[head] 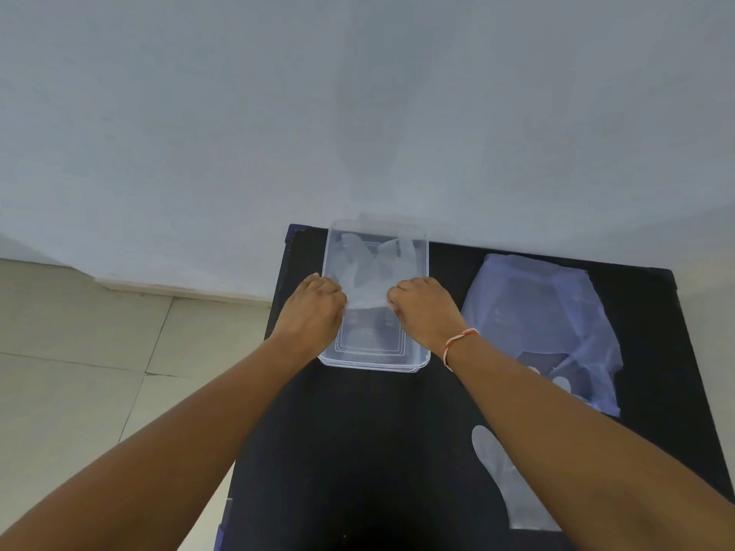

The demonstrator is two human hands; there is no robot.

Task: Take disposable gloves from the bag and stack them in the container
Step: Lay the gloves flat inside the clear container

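Placing step in hand: both hands hold one clear glove over the open container, which sits at the far edge of the black worktop. Left hand pinches the glove's left edge, right hand pinches the right edge; each grip closed on the film, glove stretched flat between them, finger end towards the far wall of the container. Whether other gloves already lie under it I can't tell, everything's transparent.

Next move, as I read it: lower it flat, let go evenly so it doesn't bunch, then reach right for another.

Bag lies flat just right of the container, mouth towards the person. A loose glove lies on the worktop near the right forearm, partly hidden by it; easy to drag off when the arm pulls back. Nothing blocks the container itself. Thread band on the right wrist, no snag risk seen.
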